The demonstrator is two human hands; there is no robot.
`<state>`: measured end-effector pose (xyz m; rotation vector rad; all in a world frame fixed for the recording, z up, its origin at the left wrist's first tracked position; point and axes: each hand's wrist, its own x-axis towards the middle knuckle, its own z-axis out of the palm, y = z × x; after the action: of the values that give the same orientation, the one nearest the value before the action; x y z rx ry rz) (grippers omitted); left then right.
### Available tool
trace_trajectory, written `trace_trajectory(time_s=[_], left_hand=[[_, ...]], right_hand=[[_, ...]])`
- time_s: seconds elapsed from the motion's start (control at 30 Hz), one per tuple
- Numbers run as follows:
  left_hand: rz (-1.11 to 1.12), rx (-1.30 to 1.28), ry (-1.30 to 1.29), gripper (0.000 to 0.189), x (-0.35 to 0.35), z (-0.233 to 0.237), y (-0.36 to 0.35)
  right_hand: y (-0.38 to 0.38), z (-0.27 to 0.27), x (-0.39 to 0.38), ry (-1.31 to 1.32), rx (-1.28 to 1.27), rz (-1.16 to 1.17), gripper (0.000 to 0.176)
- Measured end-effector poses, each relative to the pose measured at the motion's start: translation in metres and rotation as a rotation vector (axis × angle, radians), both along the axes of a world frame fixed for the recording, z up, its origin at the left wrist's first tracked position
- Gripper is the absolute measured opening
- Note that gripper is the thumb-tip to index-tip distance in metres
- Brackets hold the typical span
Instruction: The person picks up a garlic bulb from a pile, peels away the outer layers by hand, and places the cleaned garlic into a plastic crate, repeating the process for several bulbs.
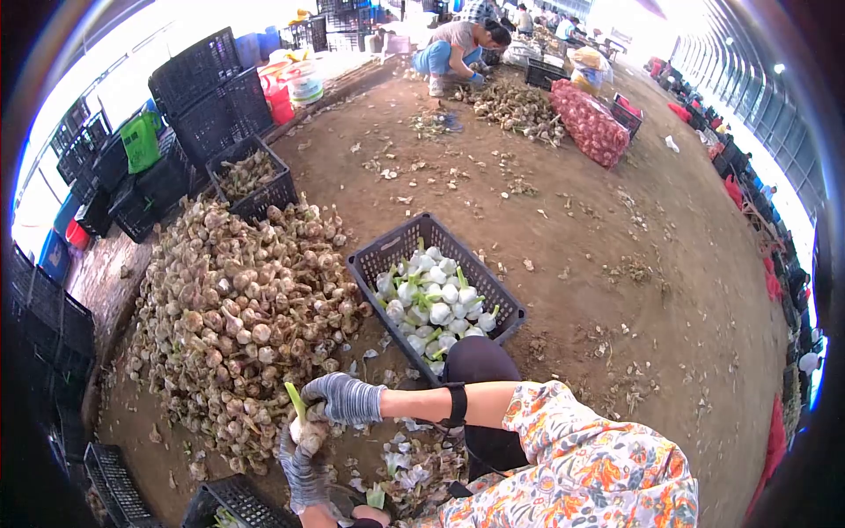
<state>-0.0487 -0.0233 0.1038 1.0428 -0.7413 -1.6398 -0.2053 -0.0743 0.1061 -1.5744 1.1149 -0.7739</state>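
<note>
A garlic bulb with a short green stem is held between my two gloved hands, low in the view. My left hand, in a grey striped glove, wraps round it from below. From the right, my right hand in a matching glove closes its fingers on the bulb's upper side, beside the stem. Just beyond them is a big heap of unpeeled garlic with brownish skins. To its right, a black plastic crate contains many clean white bulbs with green stems.
Peeled skins litter the ground by my knee. Another crate with garlic stands behind the heap, near stacked black crates. Farther off, a person crouches by another garlic pile and a full red net sack.
</note>
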Motion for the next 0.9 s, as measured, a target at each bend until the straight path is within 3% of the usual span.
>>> trace_trajectory(time_s=[0.23, 0.3, 0.43, 0.53, 0.67, 0.73, 0.77, 0.8, 0.87, 0.9], left_hand=[[-0.129, -0.008, 0.121, 0.064, 0.019, -0.025, -0.008], [-0.107, 0.000, 0.053, 0.063, 0.019, -0.024, -0.010], [-0.188, -0.052, -0.064, 0.063, 0.016, -0.011, -0.007], [-0.022, -0.156, -0.017, 0.065, 0.007, -0.023, -0.006], [0.041, -0.134, 0.008, 0.065, 0.019, -0.045, -0.011], [0.215, -0.109, -0.147, 0.056, 0.003, -0.024, -0.007], [0.212, -0.218, -0.317, 0.053, 0.005, -0.041, -0.006], [0.214, -0.219, -0.315, 0.053, 0.000, -0.044, -0.007], [0.351, -0.340, -0.558, 0.054, -0.010, -0.048, -0.003], [0.290, -0.409, -0.659, 0.052, 0.006, -0.061, -0.005]], right_hand=[[0.000, -0.008, 0.003, -0.093, 0.053, 0.003, 0.029], [0.004, -0.017, 0.009, -0.003, -0.212, -0.120, 0.028], [0.006, -0.025, 0.014, 0.097, -0.210, -0.180, 0.025], [0.010, -0.032, 0.017, 0.006, -0.082, -0.222, 0.026], [0.012, -0.039, 0.021, 0.049, -0.197, -0.313, 0.029], [0.014, -0.037, 0.023, 0.102, -0.263, -0.326, 0.029], [0.015, -0.036, 0.024, 0.104, -0.265, -0.324, 0.029], [0.016, -0.036, 0.026, 0.106, -0.283, -0.299, 0.029], [0.019, -0.038, 0.028, 0.110, -0.310, -0.248, 0.027], [0.018, -0.031, 0.026, 0.101, -0.218, -0.230, 0.023]])
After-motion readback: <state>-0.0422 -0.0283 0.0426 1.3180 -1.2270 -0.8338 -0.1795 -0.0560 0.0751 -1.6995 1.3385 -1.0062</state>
